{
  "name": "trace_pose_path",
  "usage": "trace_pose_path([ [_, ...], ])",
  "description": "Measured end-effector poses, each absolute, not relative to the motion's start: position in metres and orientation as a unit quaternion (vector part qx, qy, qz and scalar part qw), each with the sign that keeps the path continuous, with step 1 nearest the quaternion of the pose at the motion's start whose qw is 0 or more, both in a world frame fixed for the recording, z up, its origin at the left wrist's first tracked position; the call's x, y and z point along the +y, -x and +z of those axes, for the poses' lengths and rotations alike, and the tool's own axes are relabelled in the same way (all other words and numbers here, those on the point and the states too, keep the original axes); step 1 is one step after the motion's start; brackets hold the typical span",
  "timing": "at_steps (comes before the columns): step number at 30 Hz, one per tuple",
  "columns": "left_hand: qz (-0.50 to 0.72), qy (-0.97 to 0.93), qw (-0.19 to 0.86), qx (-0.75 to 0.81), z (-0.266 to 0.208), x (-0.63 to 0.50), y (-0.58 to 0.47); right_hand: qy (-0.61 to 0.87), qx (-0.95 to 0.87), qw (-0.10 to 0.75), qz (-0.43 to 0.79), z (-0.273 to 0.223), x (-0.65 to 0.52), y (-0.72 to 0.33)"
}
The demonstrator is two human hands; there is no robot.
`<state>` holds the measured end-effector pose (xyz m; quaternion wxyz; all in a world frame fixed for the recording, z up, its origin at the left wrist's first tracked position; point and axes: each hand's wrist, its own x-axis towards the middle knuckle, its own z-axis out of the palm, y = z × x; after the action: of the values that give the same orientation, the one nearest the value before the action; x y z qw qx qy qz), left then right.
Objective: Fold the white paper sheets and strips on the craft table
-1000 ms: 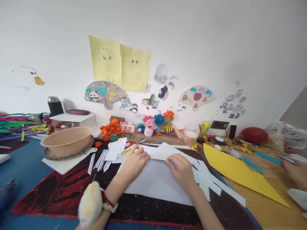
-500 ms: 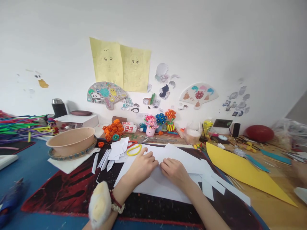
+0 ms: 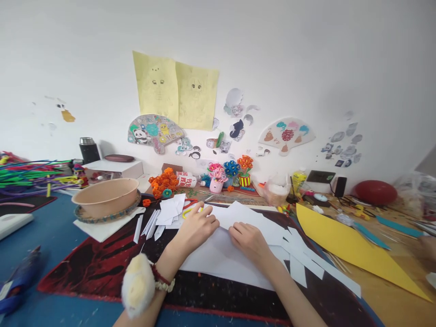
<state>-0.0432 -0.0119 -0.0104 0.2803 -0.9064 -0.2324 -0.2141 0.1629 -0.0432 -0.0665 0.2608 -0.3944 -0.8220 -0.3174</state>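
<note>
Both hands meet over a large sheet of white paper on a dark red-and-black mat. My left hand is bent at the knuckles, its fingertips closed at the paper's edge; the thumb is mostly hidden. Close beside it, my right hand has its fingers curled down and pinching the same edge, with a small gap between the hands. Yellow-handled scissors lie partly behind my left hand. Cut white pieces and narrow strips rest to the left. More white strips spread out to the right.
A beige basin stands at left on a round base. Flower crafts line the back by the wall. A yellow sheet lies at right. A blue-handled tool is at lower left. Part of another person's hand shows at the right edge.
My left hand has lifted a little and shifted left, with its fingers less tightly bunched. My right hand stays nearly in place. The whole view has swung slightly.
</note>
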Motion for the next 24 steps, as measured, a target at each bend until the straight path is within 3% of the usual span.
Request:
trace_pose_path([
  [24, -0.296, 0.85, 0.264, -0.346, 0.01, -0.002, 0.096, 0.429, -0.805, 0.23, -0.338, -0.067, -0.037, -0.183],
])
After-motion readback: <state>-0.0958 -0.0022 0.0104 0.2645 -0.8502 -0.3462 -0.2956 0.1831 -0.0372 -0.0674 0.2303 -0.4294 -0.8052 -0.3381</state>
